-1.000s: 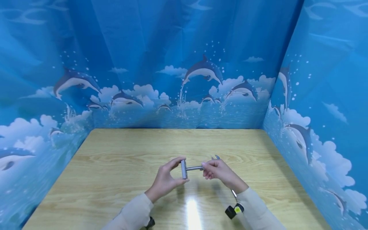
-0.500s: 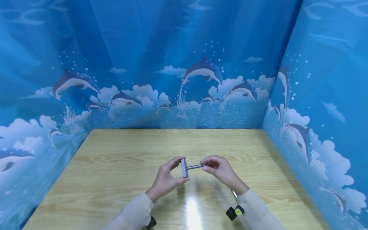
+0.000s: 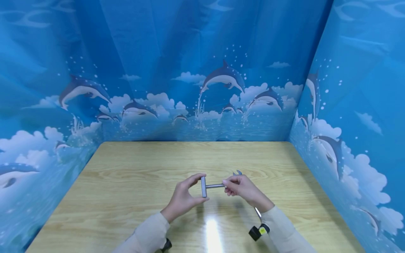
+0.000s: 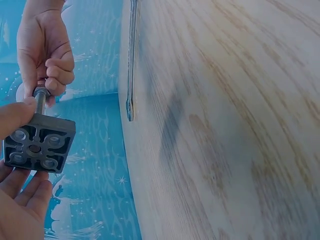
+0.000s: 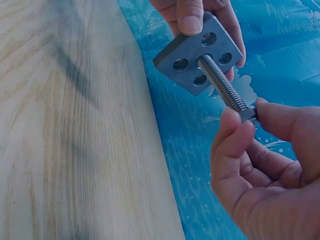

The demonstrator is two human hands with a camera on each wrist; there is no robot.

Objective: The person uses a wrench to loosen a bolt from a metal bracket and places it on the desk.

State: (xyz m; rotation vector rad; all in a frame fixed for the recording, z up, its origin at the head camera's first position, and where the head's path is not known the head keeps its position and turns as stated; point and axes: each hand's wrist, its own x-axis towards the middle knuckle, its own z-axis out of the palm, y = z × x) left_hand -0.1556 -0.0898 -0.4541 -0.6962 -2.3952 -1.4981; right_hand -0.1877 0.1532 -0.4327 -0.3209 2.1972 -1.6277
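A square grey metal plate with a hole near each corner is held by its edges between the thumb and fingers of my left hand. From the plate's middle a threaded bolt sticks out toward the right. My right hand pinches the bolt's head between thumb and fingers. In the left wrist view, the plate's ribbed underside shows, with a centre hole. Both hands hold these parts above the table. Beyond the right hand lies a wrench, its open-ended jaw peeking out in the head view.
The wood-grain table spreads under both hands. Blue curtains printed with dolphins stand at its back and sides. A black wrist camera hangs at the right sleeve, and another dark piece shows at the left sleeve.
Half a second ago the right hand's fingers were turned up and forward around the bolt head; now they have turned back down. The plate has tilted slightly. The left hand keeps its hold.
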